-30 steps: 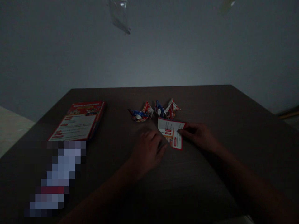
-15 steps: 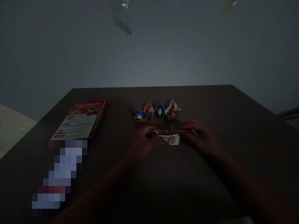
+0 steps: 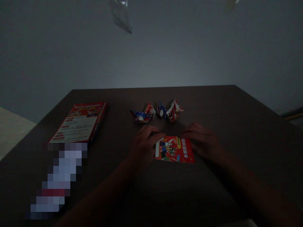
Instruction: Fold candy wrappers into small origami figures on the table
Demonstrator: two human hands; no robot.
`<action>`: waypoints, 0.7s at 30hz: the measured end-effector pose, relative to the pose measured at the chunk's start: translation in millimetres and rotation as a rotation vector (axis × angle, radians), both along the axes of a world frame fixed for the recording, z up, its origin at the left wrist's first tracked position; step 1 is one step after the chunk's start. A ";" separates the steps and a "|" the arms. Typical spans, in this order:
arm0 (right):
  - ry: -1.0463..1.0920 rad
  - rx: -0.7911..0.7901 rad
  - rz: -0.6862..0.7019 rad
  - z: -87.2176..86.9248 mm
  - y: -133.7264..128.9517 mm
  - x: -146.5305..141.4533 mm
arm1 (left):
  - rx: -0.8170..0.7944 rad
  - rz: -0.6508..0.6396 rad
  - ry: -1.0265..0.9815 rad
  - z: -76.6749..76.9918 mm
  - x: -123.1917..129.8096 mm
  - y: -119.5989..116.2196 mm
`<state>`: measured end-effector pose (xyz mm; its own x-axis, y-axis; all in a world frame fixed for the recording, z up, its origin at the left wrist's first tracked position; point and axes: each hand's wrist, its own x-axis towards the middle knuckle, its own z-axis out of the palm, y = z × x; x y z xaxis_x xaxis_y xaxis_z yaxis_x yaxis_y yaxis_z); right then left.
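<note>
A red printed paper (image 3: 175, 150) with cartoon figures faces up, its near edge toward me, between my two hands. My left hand (image 3: 147, 142) grips its left side, the thumb lying along the upper left corner. On the right side, my right hand (image 3: 204, 138) pinches the paper's upper right edge with bent fingers. Just beyond the hands stand folded paper pieces: a blue and red one (image 3: 143, 115) at the left, and a blue, red and white one (image 3: 170, 112) beside it.
A stack of red and white printed leaflets (image 3: 78, 123) lies on the left of the dark table (image 3: 205, 97). Nearer to me is a blurred-out pale object (image 3: 59, 179). A plain wall rises behind the table, with a clear plastic bag (image 3: 121, 15) on it.
The paper, seen edge-on before, now shows its broad red face and lies flatter toward me. Both hands remain at its sides with slightly shifted fingers.
</note>
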<state>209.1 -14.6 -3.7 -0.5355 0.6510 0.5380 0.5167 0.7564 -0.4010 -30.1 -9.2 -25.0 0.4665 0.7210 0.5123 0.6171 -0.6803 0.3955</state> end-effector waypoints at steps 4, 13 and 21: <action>-0.045 0.063 0.019 0.5 0.7 -0.8 | 0.052 -0.058 0.068 -0.5 -0.4 0.9; -0.163 0.061 0.060 -12.6 -2.1 5.8 | 0.013 -0.250 0.241 3.4 -4.4 0.5; -0.273 -0.051 0.117 -10.7 -2.2 2.5 | -0.090 -0.304 0.315 1.3 -3.2 1.6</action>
<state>211.6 -16.8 -14.5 -0.7285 0.5989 0.3325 0.5213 0.7996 -0.2981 -33.3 -7.6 -23.7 0.7874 0.5623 0.2527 0.4945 -0.8208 0.2858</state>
